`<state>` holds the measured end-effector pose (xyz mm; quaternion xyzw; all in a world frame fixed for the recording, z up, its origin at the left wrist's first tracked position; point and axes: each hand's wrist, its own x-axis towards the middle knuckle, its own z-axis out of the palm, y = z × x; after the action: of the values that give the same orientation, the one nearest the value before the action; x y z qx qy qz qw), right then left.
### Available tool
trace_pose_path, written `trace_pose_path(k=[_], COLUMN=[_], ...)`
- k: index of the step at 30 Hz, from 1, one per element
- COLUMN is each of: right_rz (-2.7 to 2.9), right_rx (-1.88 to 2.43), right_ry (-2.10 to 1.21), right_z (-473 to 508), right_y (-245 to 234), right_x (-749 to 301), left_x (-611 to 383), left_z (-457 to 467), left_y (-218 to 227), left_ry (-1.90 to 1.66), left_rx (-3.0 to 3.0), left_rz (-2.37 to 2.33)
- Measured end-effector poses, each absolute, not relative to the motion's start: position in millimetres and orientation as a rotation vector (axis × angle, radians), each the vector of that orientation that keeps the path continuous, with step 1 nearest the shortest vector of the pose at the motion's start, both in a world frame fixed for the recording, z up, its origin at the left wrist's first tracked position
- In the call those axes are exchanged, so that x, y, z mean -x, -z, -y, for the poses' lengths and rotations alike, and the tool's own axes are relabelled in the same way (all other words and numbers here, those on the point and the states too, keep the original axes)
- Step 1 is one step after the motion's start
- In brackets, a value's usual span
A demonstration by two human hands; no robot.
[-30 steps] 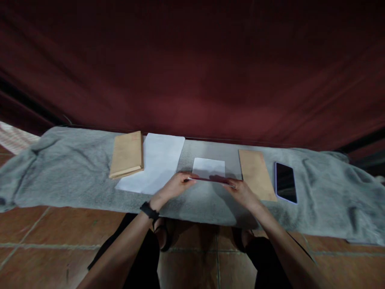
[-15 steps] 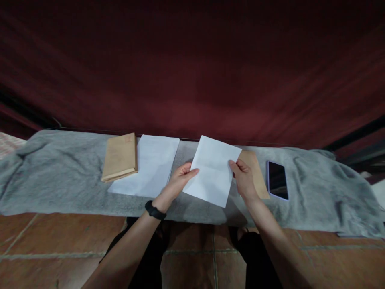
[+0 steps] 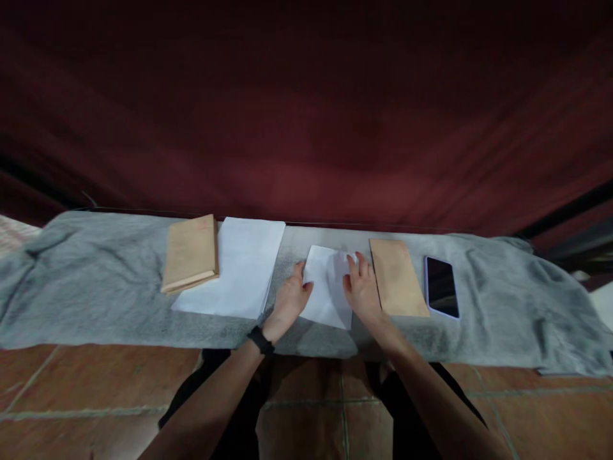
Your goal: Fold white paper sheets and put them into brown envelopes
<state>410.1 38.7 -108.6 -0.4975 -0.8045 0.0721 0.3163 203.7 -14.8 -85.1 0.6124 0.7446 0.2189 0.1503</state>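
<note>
White sheet [image 3: 330,297] lay on the bench-like surface in front of the person, between the two hands, with its near edge slightly askew to the surface's front.

Dark red cloth [image 3: 306,115] filled the upper part of the view, behind everything else. Below, orange-brown floor tiles [image 3: 96,383] with pale joints ran under the surface, and a grey blanket [image 3: 110,275], creased towards both ends, covered that surface from end to end. Dark trousers [image 3: 239,421] showed beneath the forearms.

Of the things on the blanket, the white pages [image 3: 249,268] were the broadest, lying flat to the left of the hands. A brown-covered book [image 3: 191,252] rested partly over their left side. To the right of the sheet lay a flat brown piece [image 3: 398,281].

The left hand [image 3: 290,295] and right hand [image 3: 361,287] were apart, palms down, fingers loosely spread at opposite sides of the sheet, neither clamped on it; how firmly they touched it could not be told. A phone [image 3: 441,286] with a pale purple edge lay just right of the brown piece, its screen dark. A black band [image 3: 261,340] circled the left wrist.
</note>
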Motion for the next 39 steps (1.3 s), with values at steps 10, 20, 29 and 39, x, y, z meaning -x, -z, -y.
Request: trace_pose_path(k=[10, 20, 29, 39], right_rz=[2.533, 2.438, 2.371, 2.424], right_rx=[1.087, 1.279, 1.491, 1.533], right_ry=[-0.061, 0.017, 0.045, -0.07], right_z=[-4.7, -11.5, -27.5, -52.4], right_y=[121.4, 122.7, 122.8, 111.0], right_x=[-386.2, -399.6, -412.5, -414.2], left_x=[-231.5, -231.3, -225.8, -248.7], left_z=[21.3, 23.4, 31.1, 53.2], left_y=[84.6, 107.4, 106.9, 92.0], left_ry=[-0.54, -0.457, -0.405, -0.39], left_rx=[-2.329, -2.378, -2.407, -2.565], left_rz=[-1.915, -1.957, -1.995, -1.492])
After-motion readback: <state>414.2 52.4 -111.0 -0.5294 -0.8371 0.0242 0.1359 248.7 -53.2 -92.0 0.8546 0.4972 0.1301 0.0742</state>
